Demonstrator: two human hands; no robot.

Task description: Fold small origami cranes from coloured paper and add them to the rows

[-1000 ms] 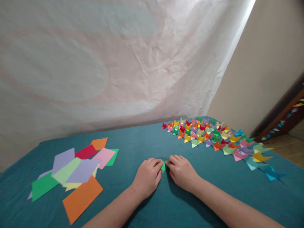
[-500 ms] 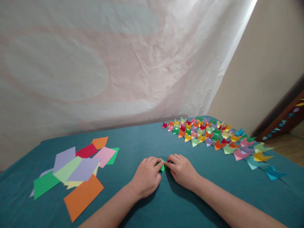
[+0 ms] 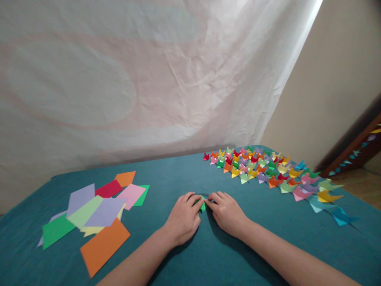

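Observation:
A small green folded paper piece [image 3: 203, 205] lies on the teal tablecloth [image 3: 184, 178] between my two hands. My left hand [image 3: 183, 219] has its fingers curled and pinched on the piece's left side. My right hand [image 3: 226, 212] pinches its right side with fingertips pressed together. Both hands rest on the cloth and hide most of the paper.
A loose pile of coloured paper sheets [image 3: 92, 212] lies at the left, an orange sheet [image 3: 104, 245] nearest me. Several rows of small coloured folded paper figures [image 3: 268, 171] cover the right side. A white sheet [image 3: 133, 79] hangs behind the table.
Both hands have closed in a little tighter round the green piece, so less of it shows. Everything else on the table is where it was.

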